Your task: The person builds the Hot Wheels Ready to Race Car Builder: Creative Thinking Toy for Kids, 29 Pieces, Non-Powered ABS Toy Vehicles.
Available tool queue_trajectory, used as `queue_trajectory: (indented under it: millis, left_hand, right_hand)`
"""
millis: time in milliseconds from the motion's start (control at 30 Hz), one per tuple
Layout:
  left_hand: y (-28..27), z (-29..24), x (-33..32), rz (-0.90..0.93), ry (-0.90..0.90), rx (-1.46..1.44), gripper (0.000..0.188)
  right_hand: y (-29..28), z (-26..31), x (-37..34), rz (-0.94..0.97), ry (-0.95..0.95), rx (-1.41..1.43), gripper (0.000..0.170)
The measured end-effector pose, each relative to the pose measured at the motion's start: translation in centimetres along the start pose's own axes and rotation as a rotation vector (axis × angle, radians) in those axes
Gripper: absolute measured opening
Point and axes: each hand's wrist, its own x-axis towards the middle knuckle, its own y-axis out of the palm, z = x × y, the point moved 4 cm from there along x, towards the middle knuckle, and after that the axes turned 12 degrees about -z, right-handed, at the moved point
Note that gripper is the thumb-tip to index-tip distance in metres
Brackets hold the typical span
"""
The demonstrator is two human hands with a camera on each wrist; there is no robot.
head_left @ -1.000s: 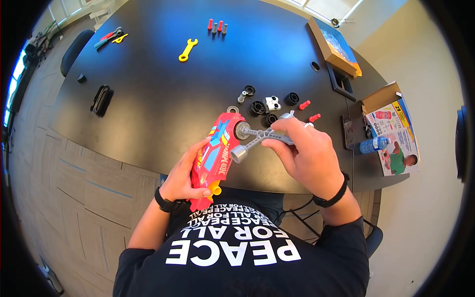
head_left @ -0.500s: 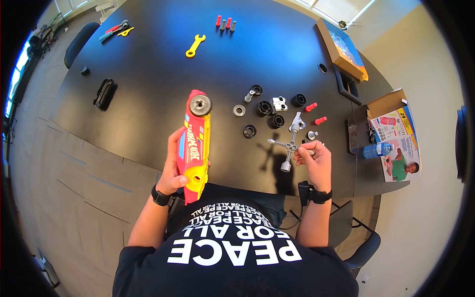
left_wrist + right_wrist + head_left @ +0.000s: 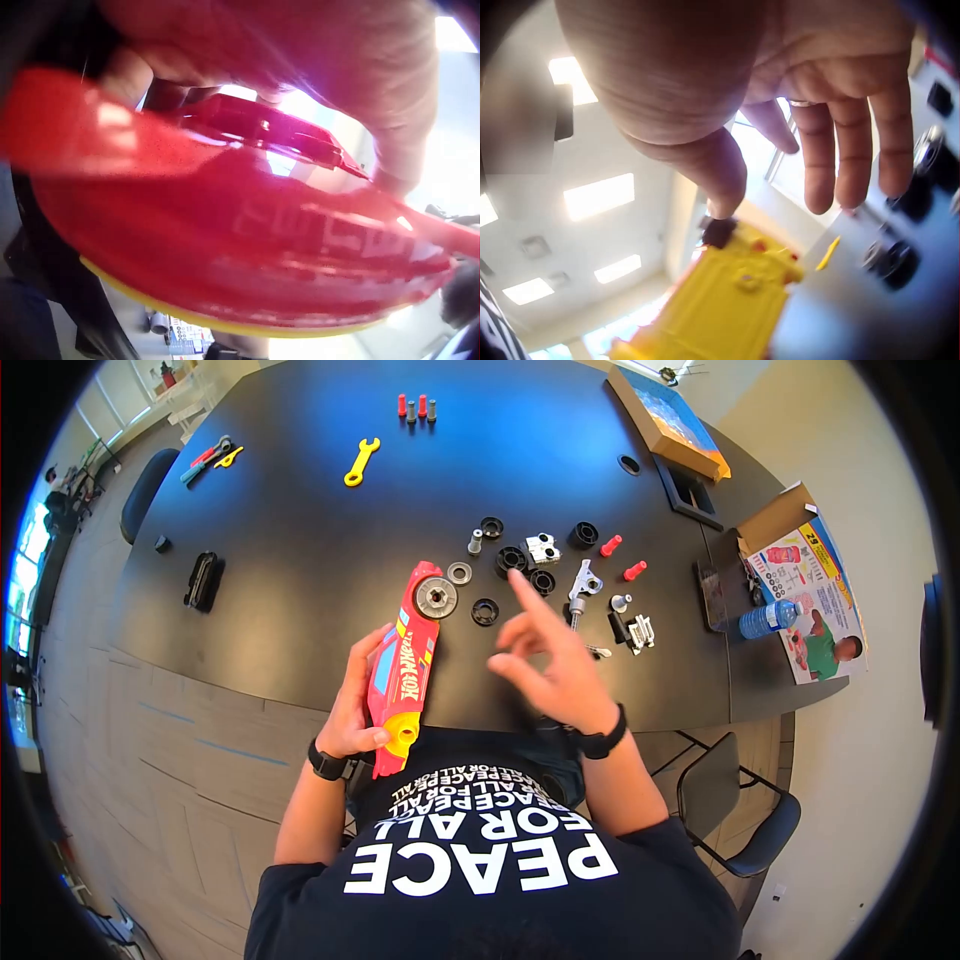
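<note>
My left hand (image 3: 350,700) grips a red and yellow toy car (image 3: 408,670), held upright on its tail above the table's near edge. A grey-hubbed wheel (image 3: 436,598) sits at its upper end, and a bare yellow hub (image 3: 403,732) shows lower down. In the left wrist view the red body (image 3: 247,225) fills the picture. Right of the car, my right hand (image 3: 560,670) is empty, its fingers loosely extended. The right wrist view shows its spread fingers and the car's yellow underside (image 3: 727,300). A grey cross-shaped wrench (image 3: 577,612) lies partly hidden behind that hand.
Several black tires (image 3: 510,560), a grey ring (image 3: 459,573), white blocks (image 3: 543,548) and red bolts (image 3: 636,571) lie beyond the hands. A yellow wrench (image 3: 362,462) lies farther back. A water bottle (image 3: 768,619) and printed box (image 3: 815,600) stand at right.
The cross wrench was at the car's wheel, moved away rightward in my right hand, and now lies on the table. My right hand has let go and moved left toward the car.
</note>
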Motion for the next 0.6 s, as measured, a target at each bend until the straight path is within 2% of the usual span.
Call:
queue_trajectory:
  millis: [33,133,200,233,300,367,400,433,500,533,567,600]
  left_hand:
    - [0.2,-0.1,0.0,0.004,0.004,0.015,0.142]
    - [0.6,-0.6,0.1,-0.012,0.035,0.028,0.140]
    - [0.4,-0.5,0.0,-0.056,0.053,-0.007,0.139]
    - [0.4,-0.7,-0.1,-0.066,0.057,-0.003,0.139]
    - [0.6,-0.8,-0.2,-0.060,0.016,-0.025,0.139]
    - [0.5,-0.6,0.0,-0.062,0.063,0.007,0.140]
    - [0.4,-0.5,0.0,-0.045,0.046,0.015,0.140]
    - [0.4,-0.5,0.1,-0.027,0.029,0.026,0.140]
    - [0.2,-0.2,0.1,-0.022,0.024,0.018,0.140]
    - [0.1,-0.1,0.2,-0.026,0.024,0.010,0.140]
    - [0.0,0.0,0.2,-0.021,0.025,0.012,0.140]
    - [-0.1,0.0,0.2,-0.033,0.038,0.011,0.140]
  right_hand:
    - [1.5,1.2,0.3,0.093,0.059,0.121,0.108]
    - [3.8,3.4,0.6,0.209,0.004,0.177,0.111]
    - [4.7,4.2,-0.3,0.308,0.087,0.082,0.099]
    - [5.2,3.8,-0.6,0.372,-0.295,0.013,0.089]
    - [5.3,2.5,-1.8,0.287,-0.099,0.097,0.080]
    - [4.9,1.1,-1.4,0.044,0.138,0.261,0.074]
    - [5.0,1.8,-1.1,-0.090,0.175,0.427,0.070]
    - [5.1,1.7,-0.9,-0.098,0.174,0.426,0.070]
    - [5.5,1.2,-0.8,-0.056,0.224,0.546,0.042]
    - [4.5,1.2,-0.7,0.081,0.047,0.235,0.015]
    - [4.2,0.9,-0.9,0.075,0.045,0.235,0.015]
    - [4.1,1.1,-1.2,0.073,-0.038,0.203,0.020]
